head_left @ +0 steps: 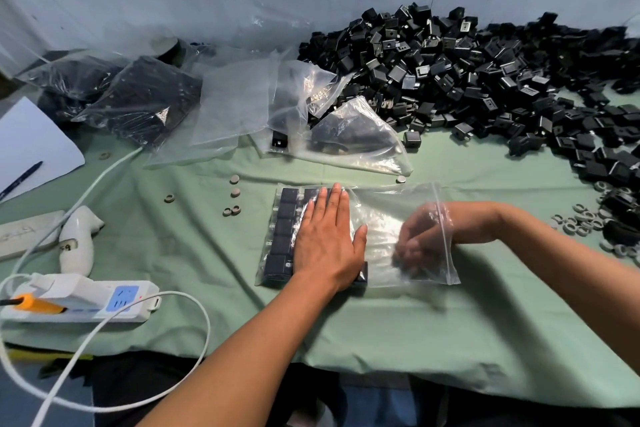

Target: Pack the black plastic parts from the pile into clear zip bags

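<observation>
A clear zip bag [381,218] lies flat on the green cloth in front of me, its zip mouth to the right. Black plastic parts [284,236] sit in neat rows in its left end. My left hand [329,239] presses flat on the bag over those parts, fingers straight. My right hand [420,243] is inside the bag through its mouth, blurred behind the plastic; its fingers look curled, and I cannot tell whether they hold a part. The big pile of black parts [467,80] spreads across the back right.
Filled bags [135,97] and empty clear bags [235,104] lie at the back left and middle. A power strip [114,302], a white tool [78,239] and cables sit at the left, paper and a pen [20,180] beyond. Small grey rings [585,222] are scattered at the right.
</observation>
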`<state>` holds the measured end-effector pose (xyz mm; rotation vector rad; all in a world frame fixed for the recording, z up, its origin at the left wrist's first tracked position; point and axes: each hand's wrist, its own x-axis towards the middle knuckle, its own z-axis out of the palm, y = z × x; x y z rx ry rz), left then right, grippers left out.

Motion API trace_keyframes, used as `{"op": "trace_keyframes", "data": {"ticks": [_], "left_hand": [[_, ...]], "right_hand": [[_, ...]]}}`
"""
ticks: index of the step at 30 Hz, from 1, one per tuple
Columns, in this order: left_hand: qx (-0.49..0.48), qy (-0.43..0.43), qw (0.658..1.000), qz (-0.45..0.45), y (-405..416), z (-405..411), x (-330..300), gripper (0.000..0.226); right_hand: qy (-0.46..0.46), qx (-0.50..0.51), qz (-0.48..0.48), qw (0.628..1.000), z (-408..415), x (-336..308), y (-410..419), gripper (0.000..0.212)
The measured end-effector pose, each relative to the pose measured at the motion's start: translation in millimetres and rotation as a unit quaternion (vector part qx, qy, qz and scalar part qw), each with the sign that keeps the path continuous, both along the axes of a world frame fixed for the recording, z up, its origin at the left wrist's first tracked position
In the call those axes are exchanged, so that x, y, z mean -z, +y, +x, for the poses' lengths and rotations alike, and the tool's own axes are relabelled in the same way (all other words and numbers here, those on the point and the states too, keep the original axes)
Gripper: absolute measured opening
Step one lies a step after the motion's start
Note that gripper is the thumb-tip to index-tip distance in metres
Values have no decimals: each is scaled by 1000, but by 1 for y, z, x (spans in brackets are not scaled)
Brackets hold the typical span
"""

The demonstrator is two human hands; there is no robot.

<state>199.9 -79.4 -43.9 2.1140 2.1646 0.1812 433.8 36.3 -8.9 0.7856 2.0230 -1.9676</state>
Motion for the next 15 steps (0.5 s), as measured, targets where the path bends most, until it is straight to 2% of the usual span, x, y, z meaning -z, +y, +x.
{"op": "trace_keyframes", "data": {"ticks": [3, 5, 7, 8, 9, 10, 12, 13, 15], "left_hand": [[3, 1, 1000, 1, -1, 1, 0, 75], [5, -3, 1000, 4, -1, 0, 0, 75], [3, -4, 1000, 9, -1, 0, 1, 74], [3, -5, 1000, 10, -1, 0, 1, 74], [4, -5, 1000, 10, 0, 0, 1, 74], [5, -6, 1000, 11, 0, 0, 1, 74], [4, -7, 1000, 11, 0, 1, 1, 74], [4, -7, 1000, 11, 0, 1, 1, 74], [3, -7, 1000, 11, 0, 0, 1, 74]], "right_hand": [[-127, 103, 93, 982, 33, -18, 31, 12], [-188, 217, 204, 936, 36, -24, 54, 18], [-174, 343, 303, 872, 18, -25, 73, 13], [-161, 372, 360, 840, 5, -23, 81, 10], [-163, 363, 421, 815, -7, -21, 88, 14], [-182, 322, 467, 803, -17, -17, 95, 26], [-222, 215, 503, 807, -34, -10, 105, 51], [-238, 179, 514, 805, -39, -7, 108, 54], [-246, 164, 545, 785, -44, 0, 110, 46]]}}
